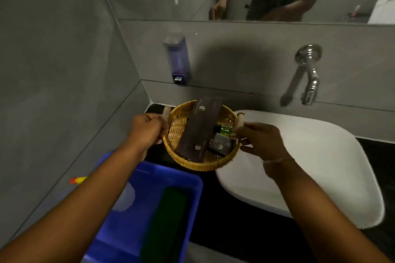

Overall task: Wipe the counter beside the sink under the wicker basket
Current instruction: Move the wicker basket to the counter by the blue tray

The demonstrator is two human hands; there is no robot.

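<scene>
A round wicker basket (pixel 198 162) with two pale side handles is in the corner over the black counter (pixel 215 203), its right edge overlapping the white sink (pixel 310 156). It holds dark flat packets, a small green bottle and a grey box. My left hand (pixel 147 130) grips the basket's left handle. My right hand (pixel 260 139) grips the right handle. Whether the basket rests on the counter or hangs just above it, I cannot tell.
A blue plastic tub (pixel 154 209) holding a dark green cloth stands on the counter at the front left. A soap dispenser (pixel 177 60) and a chrome tap (pixel 307 74) are fixed to the grey tiled wall. A mirror runs above them.
</scene>
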